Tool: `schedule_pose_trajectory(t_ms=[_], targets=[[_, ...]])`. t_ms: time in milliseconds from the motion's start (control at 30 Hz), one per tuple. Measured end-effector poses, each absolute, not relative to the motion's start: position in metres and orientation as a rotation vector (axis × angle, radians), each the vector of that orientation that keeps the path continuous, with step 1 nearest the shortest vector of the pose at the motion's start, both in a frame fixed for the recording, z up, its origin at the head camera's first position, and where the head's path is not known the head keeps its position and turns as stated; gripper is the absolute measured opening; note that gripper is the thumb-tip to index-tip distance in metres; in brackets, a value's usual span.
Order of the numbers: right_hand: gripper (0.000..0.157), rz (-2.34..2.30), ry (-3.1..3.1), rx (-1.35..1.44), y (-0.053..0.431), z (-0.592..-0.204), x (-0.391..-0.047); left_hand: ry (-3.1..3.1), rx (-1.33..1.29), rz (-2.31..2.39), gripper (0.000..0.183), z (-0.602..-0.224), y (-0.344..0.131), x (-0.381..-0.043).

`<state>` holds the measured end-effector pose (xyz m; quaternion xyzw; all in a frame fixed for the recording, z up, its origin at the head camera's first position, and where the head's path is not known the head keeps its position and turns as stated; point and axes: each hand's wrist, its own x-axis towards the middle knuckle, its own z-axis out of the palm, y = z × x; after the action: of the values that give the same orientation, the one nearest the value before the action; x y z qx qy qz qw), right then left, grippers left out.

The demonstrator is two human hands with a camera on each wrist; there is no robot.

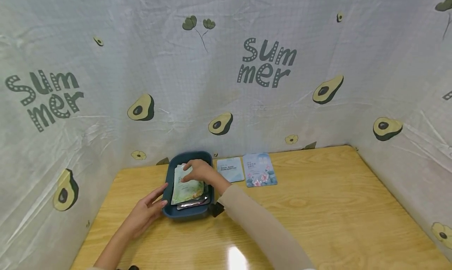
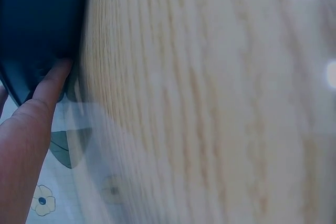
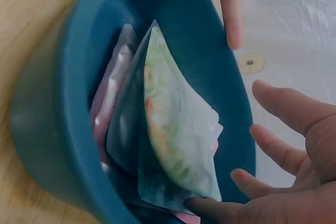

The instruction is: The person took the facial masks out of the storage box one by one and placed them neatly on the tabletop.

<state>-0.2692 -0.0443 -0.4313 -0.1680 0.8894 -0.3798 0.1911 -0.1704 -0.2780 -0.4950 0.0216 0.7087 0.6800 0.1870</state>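
A dark blue plastic basin (image 1: pixel 188 214) stands on the table near the back wall, holding several flat sachets. On top lies a pale green sheet-mask packet (image 1: pixel 187 189), over a pink, shiny packet (image 3: pixel 112 85). My right hand (image 1: pixel 202 172) reaches over the basin with its fingers spread. In the right wrist view one fingertip touches the green packet's lower edge, and the other fingers stand apart from it. At the basin's left side, my left hand (image 1: pixel 146 213) rests its extended fingers against the wall; in the left wrist view a finger (image 2: pixel 52 85) lies along the basin's outside.
To the basin's right, a light blue packet (image 1: pixel 230 169) lies flat on the wooden table (image 1: pixel 318 207). Beside it is a blue packet with pink flowers (image 1: pixel 260 170). A white cloth (image 1: pixel 197 85) printed with avocados hangs behind and at both sides.
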Motion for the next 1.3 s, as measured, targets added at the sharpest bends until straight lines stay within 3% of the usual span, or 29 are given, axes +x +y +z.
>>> schedule_pose_trajectory(t_ms=[533, 1033, 1300], targets=[[0.037, -1.366, 2.484, -0.456, -0.043, -0.437, -0.274, 1.976, 0.084, 1.93, 0.072, -0.496, -0.279, -0.168], [0.041, -1.399, 2.577, -0.207, -0.068, -0.435, -0.275, 1.988, 0.138, 1.916, 0.071, -0.5, -0.279, -0.171], [0.05, -1.424, 2.419, -0.349, -0.058, -0.447, -0.269, 1.989, 0.146, 1.912, 0.071, -0.5, -0.281, -0.169]])
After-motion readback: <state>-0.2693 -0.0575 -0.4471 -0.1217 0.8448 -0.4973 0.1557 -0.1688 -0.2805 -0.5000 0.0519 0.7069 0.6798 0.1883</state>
